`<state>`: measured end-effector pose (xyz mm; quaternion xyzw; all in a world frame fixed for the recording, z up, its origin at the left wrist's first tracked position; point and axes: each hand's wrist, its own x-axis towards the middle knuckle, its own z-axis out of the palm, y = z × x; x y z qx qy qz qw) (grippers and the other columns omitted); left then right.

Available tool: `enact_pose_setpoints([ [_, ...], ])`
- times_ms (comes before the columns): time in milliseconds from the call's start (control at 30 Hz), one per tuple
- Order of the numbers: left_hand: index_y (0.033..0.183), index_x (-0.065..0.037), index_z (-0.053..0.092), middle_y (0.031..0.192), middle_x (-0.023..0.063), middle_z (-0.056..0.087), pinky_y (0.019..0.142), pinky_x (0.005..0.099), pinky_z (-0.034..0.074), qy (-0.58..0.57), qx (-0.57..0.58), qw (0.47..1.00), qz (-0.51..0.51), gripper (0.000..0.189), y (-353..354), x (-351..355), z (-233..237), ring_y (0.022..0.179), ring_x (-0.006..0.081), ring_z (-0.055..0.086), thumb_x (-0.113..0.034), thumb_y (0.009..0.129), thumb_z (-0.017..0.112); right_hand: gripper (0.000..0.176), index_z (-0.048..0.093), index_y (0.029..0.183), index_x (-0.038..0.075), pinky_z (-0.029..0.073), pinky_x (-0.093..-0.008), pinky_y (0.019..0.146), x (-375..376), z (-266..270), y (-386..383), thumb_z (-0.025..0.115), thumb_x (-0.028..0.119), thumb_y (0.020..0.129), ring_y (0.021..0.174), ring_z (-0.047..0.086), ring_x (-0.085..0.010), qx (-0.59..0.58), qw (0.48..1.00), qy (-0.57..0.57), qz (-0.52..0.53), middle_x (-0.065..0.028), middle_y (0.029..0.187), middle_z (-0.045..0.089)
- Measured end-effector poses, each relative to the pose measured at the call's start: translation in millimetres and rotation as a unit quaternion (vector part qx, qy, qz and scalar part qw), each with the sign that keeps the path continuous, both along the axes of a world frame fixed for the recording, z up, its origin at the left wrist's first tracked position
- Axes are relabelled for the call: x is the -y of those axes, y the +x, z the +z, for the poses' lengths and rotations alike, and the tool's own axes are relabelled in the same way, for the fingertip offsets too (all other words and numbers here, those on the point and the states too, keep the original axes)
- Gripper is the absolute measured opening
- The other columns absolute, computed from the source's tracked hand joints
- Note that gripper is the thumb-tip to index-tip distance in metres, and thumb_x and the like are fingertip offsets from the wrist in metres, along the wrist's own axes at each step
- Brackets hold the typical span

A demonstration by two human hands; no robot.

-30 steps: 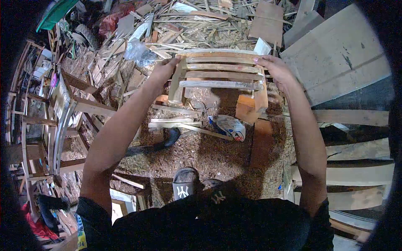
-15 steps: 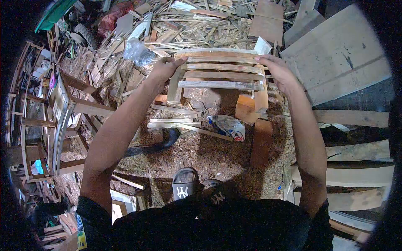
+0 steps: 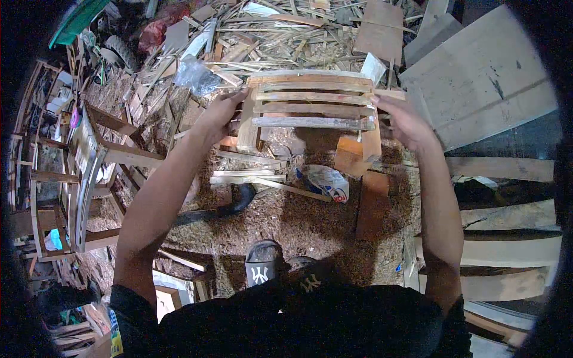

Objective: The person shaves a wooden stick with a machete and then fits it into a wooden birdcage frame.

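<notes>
Clock is centred on my view. I'm seeing the pale wooden frame with curved crosswise slats (image 3: pixel 313 109) sitting at 12, slats running side to side between two end posts. Left hand (image 3: pixel 221 116) is grasping its left post from 10-11; right hand (image 3: pixel 412 124) is grasping the right post from 2, thumb on the wood, fingers partly hidden. I can't tell how firm either hold is, or whether the posts are bearing on anything below.

Risks I'm flagging: if the right thumb is carrying most of that side, a slip could be dropping that end and twisting the slat joints. The orange-brown wooden block (image 3: pixel 351 156) is lying at 2, close by the right post in view, so a low swing could be knocking it. The crumpled white-and-blue plastic bag (image 3: pixel 325 182) at 3 and thin pale wood strips (image 3: pixel 248 178) at 9 could be leaving the posts rocking if set on them. Long scrap slivers (image 3: pixel 286 42) beyond, at 12, could be snagging the far edge
</notes>
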<state>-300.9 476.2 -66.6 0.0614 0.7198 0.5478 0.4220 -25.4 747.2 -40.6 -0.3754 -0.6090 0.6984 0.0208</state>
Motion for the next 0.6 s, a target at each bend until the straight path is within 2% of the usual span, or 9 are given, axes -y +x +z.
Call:
enact_pose_setpoints([
  [67, 0.114, -0.005, 0.064, 0.091, 0.0029, 0.068, 0.058, 0.0268, 0.054, -0.006, 0.004, 1.0, -0.006, 0.033, -3, 9, 0, 0.068, 0.0118, 0.064, -0.034, 0.099, 0.062, 0.039, 0.065, 0.115, 0.002, 0.058, -0.0386, 0.078, -2, -1, 6, 0.063, 0.037, 0.097, 0.088, 0.068, -0.0164, 0.001, 0.999, -0.033, 0.006, -0.0054, 0.104, 0.07],
  [133, 0.11, -0.005, 0.065, 0.088, 0.0018, 0.067, 0.057, 0.0266, 0.053, -0.002, 0.004, 1.0, -0.018, 0.031, -2, 11, -1, 0.067, 0.0108, 0.063, -0.035, 0.099, 0.062, 0.05, 0.054, 0.135, 0.004, 0.057, -0.04, 0.087, -6, -3, 9, 0.063, 0.035, 0.098, 0.107, 0.064, -0.0208, 0.023, 0.996, -0.07, 0.049, -0.0081, 0.128, 0.062],
  [167, 0.105, -0.006, 0.065, 0.086, 0.0008, 0.067, 0.057, 0.0265, 0.053, 0.004, 0.003, 1.0, -0.029, 0.03, -2, 12, 0, 0.066, 0.0098, 0.063, -0.035, 0.099, 0.063, 0.05, 0.054, 0.135, 0.004, 0.057, -0.04, 0.087, -4, -5, 7, 0.063, 0.035, 0.098, 0.107, 0.064, -0.0208, 0.023, 0.996, -0.069, 0.049, -0.0081, 0.128, 0.062],
  [233, 0.102, -0.003, 0.064, 0.081, 0.0012, 0.064, 0.052, 0.0274, 0.05, -0.007, -0.017, 0.999, -0.027, 0.03, -8, 10, -10, 0.062, 0.0107, 0.059, -0.034, 0.099, 0.063, 0.038, 0.064, 0.118, 0.002, 0.06, -0.0366, 0.078, 1, -12, 2, 0.061, 0.034, 0.099, 0.084, 0.069, -0.0165, -0.033, 0.998, -0.059, -0.007, -0.0088, 0.105, 0.07],
  [267, 0.099, -0.001, 0.063, 0.077, 0.0016, 0.062, 0.048, 0.0283, 0.047, -0.018, -0.037, 0.999, -0.024, 0.031, -12, 10, -15, 0.058, 0.0116, 0.055, -0.032, 0.099, 0.064, 0.038, 0.064, 0.118, 0.002, 0.06, -0.0366, 0.078, -2, -19, 2, 0.061, 0.034, 0.099, 0.084, 0.069, -0.0165, -0.035, 0.998, -0.057, -0.006, -0.0088, 0.105, 0.07],
  [400, 0.092, -0.001, 0.065, 0.073, 0.0018, 0.06, 0.046, 0.0281, 0.042, 0.011, -0.059, 0.998, -0.004, 0.031, 4, 11, 6, 0.057, 0.0106, 0.053, -0.031, 0.098, 0.065, 0.039, 0.063, 0.12, 0.0, 0.059, -0.034, 0.08, 2, -16, 4, 0.061, 0.033, 0.099, 0.089, 0.068, -0.0147, -0.056, 0.997, -0.047, -0.009, -0.008, 0.108, 0.07],
  [500, 0.087, -0.002, 0.066, 0.071, 0.0018, 0.061, 0.046, 0.028, 0.043, 0.026, -0.043, 0.999, -0.02, 0.032, 1, 16, 17, 0.056, 0.0107, 0.053, -0.031, 0.099, 0.065, 0.042, 0.062, 0.123, 0.0, 0.057, -0.0329, 0.082, 6, -6, 6, 0.062, 0.033, 0.099, 0.093, 0.067, -0.0134, -0.091, 0.996, -0.02, 0.0, -0.0075, 0.11, 0.07],
  [567, 0.093, -0.001, 0.067, 0.075, 0.0016, 0.063, 0.055, 0.0276, 0.048, 0.052, -0.081, 0.995, -0.017, 0.029, -2, 16, 24, 0.062, 0.0102, 0.056, -0.029, 0.1, 0.063, 0.043, 0.061, 0.125, -0.001, 0.056, -0.0325, 0.083, 4, -4, 7, 0.062, 0.034, 0.099, 0.095, 0.066, -0.013, -0.1, 0.995, 0.003, 0.015, -0.0073, 0.111, 0.069],
  [600, 0.093, -0.001, 0.067, 0.075, 0.0016, 0.063, 0.055, 0.0276, 0.048, 0.053, -0.081, 0.995, -0.017, 0.029, -1, 17, 30, 0.062, 0.0102, 0.056, -0.029, 0.1, 0.063, 0.043, 0.061, 0.126, 0.0, 0.056, -0.0319, 0.083, 1, -2, 5, 0.061, 0.033, 0.099, 0.095, 0.066, -0.0129, -0.108, 0.994, -0.001, 0.027, -0.0072, 0.112, 0.069],
])
